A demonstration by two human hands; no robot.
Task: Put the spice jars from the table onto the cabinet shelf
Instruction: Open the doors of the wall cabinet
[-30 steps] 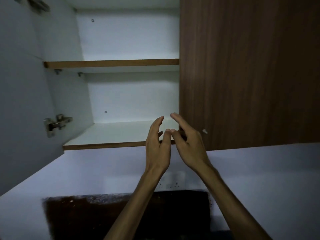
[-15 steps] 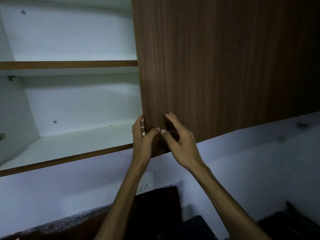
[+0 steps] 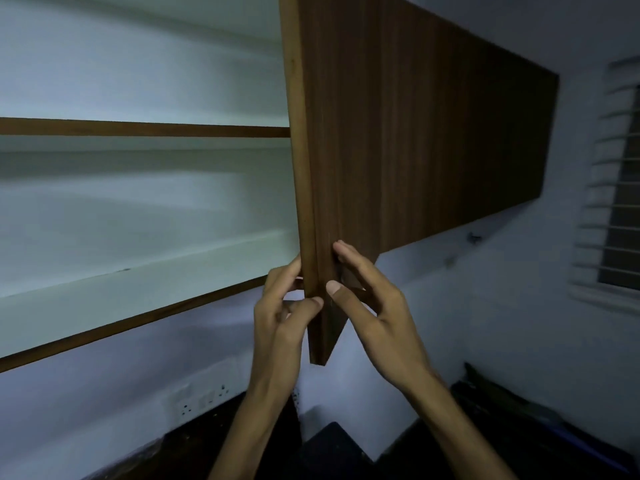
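A wall cabinet with white inside stands open on the left. Its lower shelf and upper shelf carry nothing that I can see. The brown wooden cabinet door is swung partly out, its edge facing me. My left hand grips the door's lower edge from the left side. My right hand holds the same lower corner from the right, thumb on the edge. No spice jars or table appear in view.
A white wall runs below the cabinet with a socket plate. A dark counter lies beneath. A louvred window is at the right. Dark objects sit low right.
The door has swung out towards me while both hands closed on its lower corner. My view has turned to the right, showing the window.
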